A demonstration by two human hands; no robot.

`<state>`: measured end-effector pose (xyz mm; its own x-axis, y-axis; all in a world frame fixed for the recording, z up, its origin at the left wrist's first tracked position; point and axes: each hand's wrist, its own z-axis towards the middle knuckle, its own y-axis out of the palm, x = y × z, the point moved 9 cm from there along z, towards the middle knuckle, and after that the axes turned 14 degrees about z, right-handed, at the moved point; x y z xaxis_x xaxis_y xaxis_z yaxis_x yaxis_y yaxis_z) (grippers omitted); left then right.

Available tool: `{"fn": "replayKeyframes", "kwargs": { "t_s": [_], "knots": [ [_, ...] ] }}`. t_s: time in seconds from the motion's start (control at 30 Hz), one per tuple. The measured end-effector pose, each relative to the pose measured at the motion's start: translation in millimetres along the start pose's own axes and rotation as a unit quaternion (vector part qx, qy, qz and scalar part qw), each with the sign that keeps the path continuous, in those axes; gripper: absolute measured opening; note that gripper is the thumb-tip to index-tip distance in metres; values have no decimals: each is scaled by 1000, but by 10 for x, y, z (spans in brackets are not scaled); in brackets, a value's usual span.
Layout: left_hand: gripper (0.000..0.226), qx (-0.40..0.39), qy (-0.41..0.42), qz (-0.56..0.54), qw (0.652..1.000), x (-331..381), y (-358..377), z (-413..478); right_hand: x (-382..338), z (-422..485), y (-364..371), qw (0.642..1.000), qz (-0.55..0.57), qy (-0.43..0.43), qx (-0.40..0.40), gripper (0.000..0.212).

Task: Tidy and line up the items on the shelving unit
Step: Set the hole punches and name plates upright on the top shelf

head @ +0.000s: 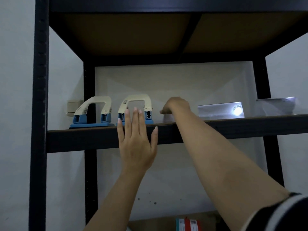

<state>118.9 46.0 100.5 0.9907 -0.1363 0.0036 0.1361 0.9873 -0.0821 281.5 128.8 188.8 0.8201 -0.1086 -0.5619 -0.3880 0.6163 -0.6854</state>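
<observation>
Head view: left hand flat against shelf edge, fingers spread.

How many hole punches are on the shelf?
2. One punch stands at the shelf's left end; the second punch is beside it, partly behind the left hand. None seems hidden.

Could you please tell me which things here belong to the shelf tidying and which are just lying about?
Job:
- left punch
- second punch
- white item under the right hand
- silvery box
- wrapped packet
- left hand, flat, open

Lying about:
- wall switch
- packages below
</observation>
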Motion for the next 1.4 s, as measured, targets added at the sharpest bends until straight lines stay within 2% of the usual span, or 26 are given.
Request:
{"fn": "replayKeyframes", "kwargs": {
  "t_s": [0.07,0.1,0.17,0.27,0.33,0.4,0.47,0.57,0.7,0.8,0.83,0.93,1.03,1.1,1.2,1.27,1.4],
  "knots": [
    [63,6,3,6,1000,5,-4,5,15,58,-61,1000,17,-16,7,15],
    [63,7,1,6,1000,5,-7,7,34,77,-135,999,26,-26,22,14],
    [62,9,-5,1,1000,1,-20,5,121,89,-333,997,56,-36,51,27],
    [60,15,-11,-5,1000,-18,-31,0,342,78,-589,990,127,-24,53,34],
    [59,19,-11,-3,1000,-11,-31,1,529,137,-622,984,177,-3,27,33],
    [59,19,-10,-1,1000,2,-27,-2,693,163,-564,970,241,21,-3,23],
    [59,23,-11,1,1000,1,-28,-2,770,125,-491,965,259,36,-29,26],
    [58,28,-11,5,1000,-5,-27,-11,713,63,-489,967,255,7,-12,30],
    [56,23,-4,13,1000,7,-26,-34,723,76,-683,967,233,-45,88,10],
    [56,14,-1,14,1000,82,-46,-40,892,47,-1001,967,151,-52,197,22],
    [57,14,6,8,1000,159,-65,-58,993,38,-1092,969,121,-39,210,25],
    [59,35,33,-29,998,571,-176,-156,1268,160,-1233,985,32,-13,167,12],
    [59,50,44,-61,996,1126,-272,-250,1504,338,-1229,995,-46,-10,93,17],
    [59,55,46,-71,995,1475,-301,-229,1574,380,-1294,994,-64,-33,87,22],
    [60,56,43,-60,996,1901,-292,-156,1521,362,-1473,984,-101,-89,118,13],
    [61,48,32,-51,997,2067,-243,-134,1440,355,-1517,982,-89,-125,111,19],
    [59,61,15,-13,998,2179,-153,-170,1381,444,-1547,981,73,-173,52,19]
  ]
}}
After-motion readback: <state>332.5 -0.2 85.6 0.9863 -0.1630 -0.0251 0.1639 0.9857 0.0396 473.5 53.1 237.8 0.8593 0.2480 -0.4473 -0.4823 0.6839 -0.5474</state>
